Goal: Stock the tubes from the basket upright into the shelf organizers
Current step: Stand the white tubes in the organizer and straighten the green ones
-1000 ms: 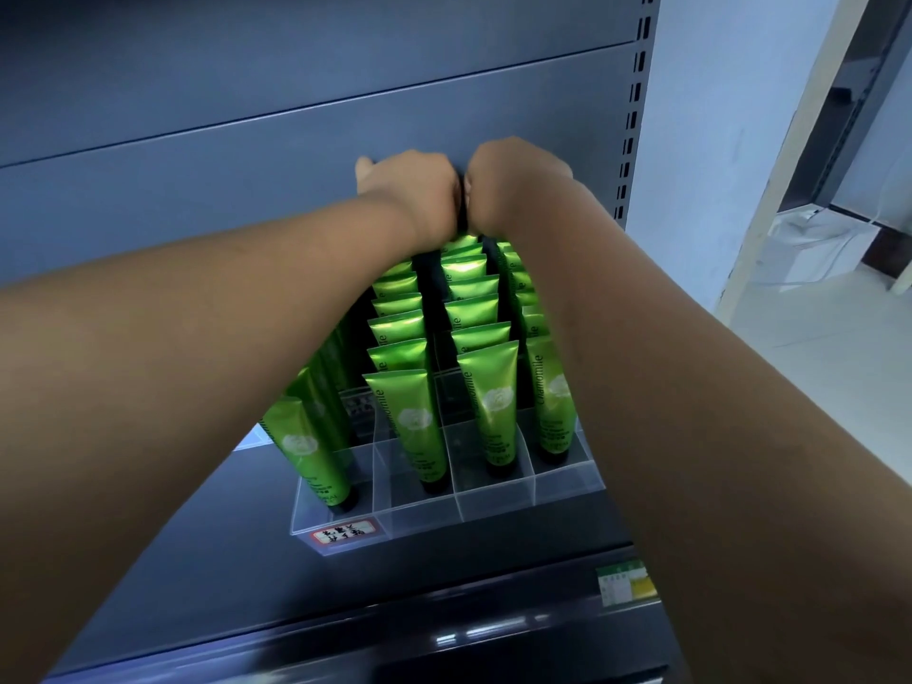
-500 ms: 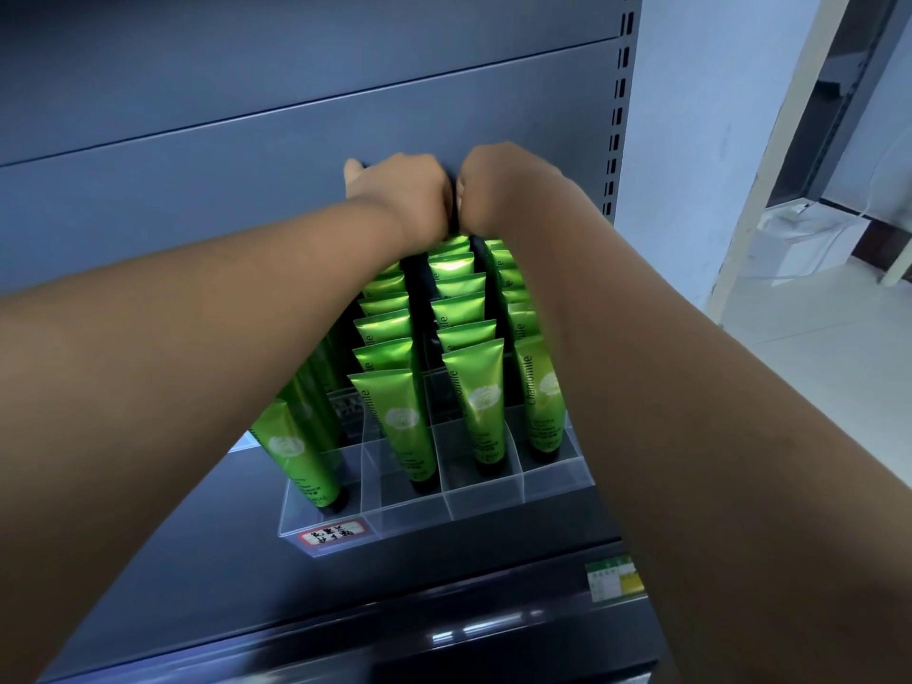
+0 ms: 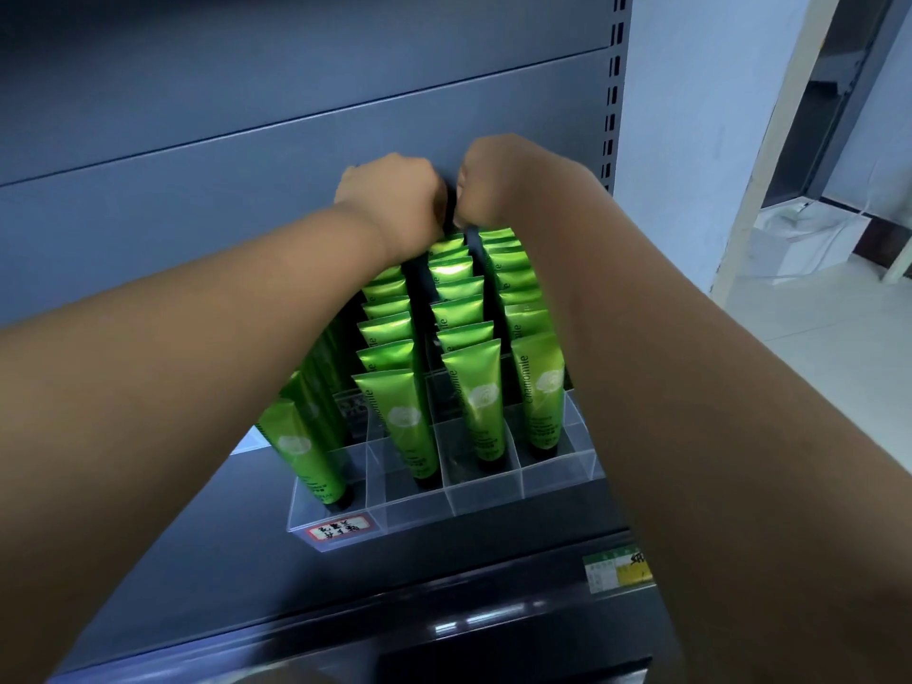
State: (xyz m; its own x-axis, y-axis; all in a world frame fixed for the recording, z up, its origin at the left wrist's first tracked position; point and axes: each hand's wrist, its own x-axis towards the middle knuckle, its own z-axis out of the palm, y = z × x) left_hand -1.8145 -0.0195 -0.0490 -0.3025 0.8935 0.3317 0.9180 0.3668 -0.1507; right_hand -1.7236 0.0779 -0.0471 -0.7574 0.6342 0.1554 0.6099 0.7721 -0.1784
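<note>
Reaching from the head camera's view, both bare forearms stretch out over the shelf and meet at the rear of the rows. The left hand point(image 3: 390, 199) and the right hand point(image 3: 503, 185) sit side by side, almost touching, knuckles up and fingers curled down out of sight. A thin dark gap shows between them. Whether either hand grips anything cannot be told, since the backs of the hands hide the fingers.

Below them the green tubes point(image 3: 471, 412) stand cap-down in a clear organizer point(image 3: 486, 493), set in four files running front to back. Those in the left file lean, while the other three files stand nearer to upright. Each front tube carries a pale round flower mark, and the word "Chamomile" runs up the side of the rightmost one. Smaller print near the caps is too fine to read.

A red-bordered label point(image 3: 338, 528) on the organizer's front left corner bears handwritten characters that cannot be made out. A green and yellow price tag point(image 3: 617, 572) sits on the shelf's front edge, and its print is too blurred to read.

The organizer rests on a dark grey metal shelf point(image 3: 197, 560) against a grey back panel point(image 3: 247, 190), with a slotted upright point(image 3: 614, 91) at the right. Beyond it are a pale wall point(image 3: 691, 116) and a light tiled floor point(image 3: 814, 313).
</note>
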